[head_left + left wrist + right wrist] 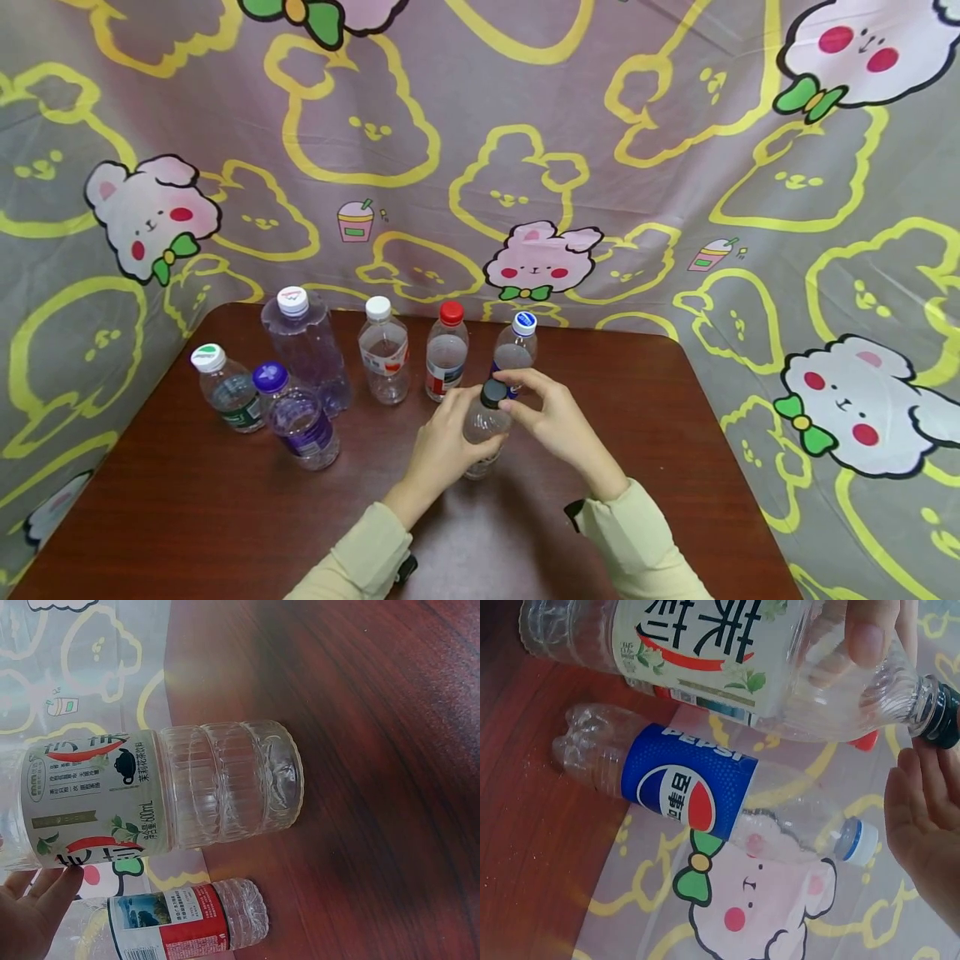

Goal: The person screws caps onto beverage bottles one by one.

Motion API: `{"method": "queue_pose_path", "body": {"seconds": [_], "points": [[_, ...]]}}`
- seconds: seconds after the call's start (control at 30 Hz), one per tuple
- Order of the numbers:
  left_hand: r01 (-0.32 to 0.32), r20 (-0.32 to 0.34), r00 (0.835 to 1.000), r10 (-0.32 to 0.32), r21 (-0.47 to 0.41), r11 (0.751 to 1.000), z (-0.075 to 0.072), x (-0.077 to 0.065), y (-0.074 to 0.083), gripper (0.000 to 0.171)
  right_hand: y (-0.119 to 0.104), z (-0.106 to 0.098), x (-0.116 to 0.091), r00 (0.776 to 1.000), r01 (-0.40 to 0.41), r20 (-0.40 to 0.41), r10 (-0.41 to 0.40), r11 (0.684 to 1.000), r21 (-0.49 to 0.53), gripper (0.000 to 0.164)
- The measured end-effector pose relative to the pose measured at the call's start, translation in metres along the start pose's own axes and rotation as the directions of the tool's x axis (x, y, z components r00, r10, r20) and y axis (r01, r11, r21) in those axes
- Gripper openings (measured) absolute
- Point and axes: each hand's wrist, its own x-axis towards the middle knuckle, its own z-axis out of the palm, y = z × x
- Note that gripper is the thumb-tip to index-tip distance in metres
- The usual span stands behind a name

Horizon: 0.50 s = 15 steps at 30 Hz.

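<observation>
A clear plastic tea bottle (pixel 483 423) stands upright between both hands near the table's middle. My left hand (pixel 444 440) grips its upper body, thumb in front. On top is a black cap (pixel 493 393), pinched between the thumb and fingers of my right hand (pixel 558 417). The left wrist view shows the bottle's pale label (pixel 97 799) and ribbed lower part over the table, with left fingertips (pixel 52 892) at the label. In the right wrist view the cap (pixel 946 714) sits at the bottle's neck, right fingers against it.
Behind the hands stand a Pepsi bottle (pixel 514 346), a red-capped bottle (pixel 447 354) and a white-capped bottle (pixel 386 354). To the left are a large clear bottle (pixel 307 342), a purple-capped bottle (pixel 303 425) and a green-labelled bottle (pixel 232 396). A patterned curtain (pixel 420 108) surrounds the brown table (pixel 660 467).
</observation>
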Motion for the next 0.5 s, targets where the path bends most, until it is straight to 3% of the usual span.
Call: {"method": "queue_pose_path", "body": {"seconds": [0.23, 0.5], "points": [[0.018, 0.008, 1.0, -0.018, -0.013, 1.0, 0.0, 0.0, 0.0, 0.063, 0.0, 0.007, 0.003, 0.992, -0.083, -0.094, 0.086, 0.996, 0.037, 0.032], [0.025, 0.016, 1.0, -0.025, -0.015, 1.0, 0.0, -0.001, 0.0, 0.066, 0.0, 0.02, 0.005, 0.992, -0.024, -0.126, 0.02, 0.999, -0.031, 0.039]]}}
